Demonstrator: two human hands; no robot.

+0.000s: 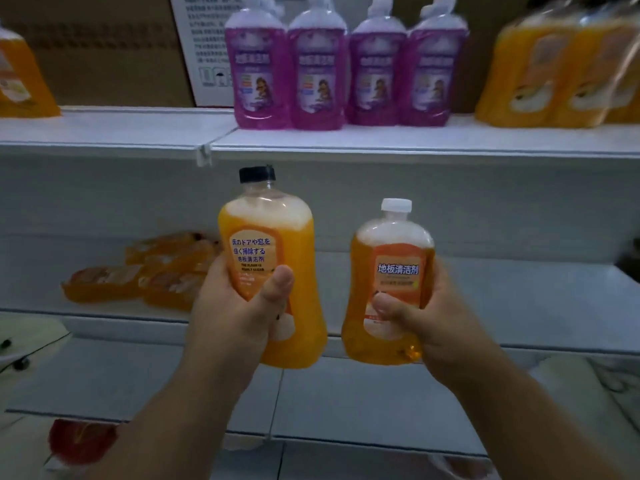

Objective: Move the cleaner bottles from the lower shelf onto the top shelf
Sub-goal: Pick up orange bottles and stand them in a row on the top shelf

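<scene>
My left hand [239, 306] grips an orange cleaner bottle with a black cap [266, 233], upright, in front of the shelves. My right hand [422, 313] grips a second orange cleaner bottle with a white cap [391, 254], also upright and a little lower. Both bottles hang in the air between the top shelf [346, 140] and the lower shelf [485, 299]. Several more orange bottles [145, 271] lie on their sides at the left of the lower shelf.
Several purple bottles [318, 71] stand in the middle of the top shelf. Wrapped orange bottles [561, 74] stand at its right, another orange bottle [20, 77] at its left. Cardboard boxes [104, 46] stand behind. Further white shelves [346, 403] lie below.
</scene>
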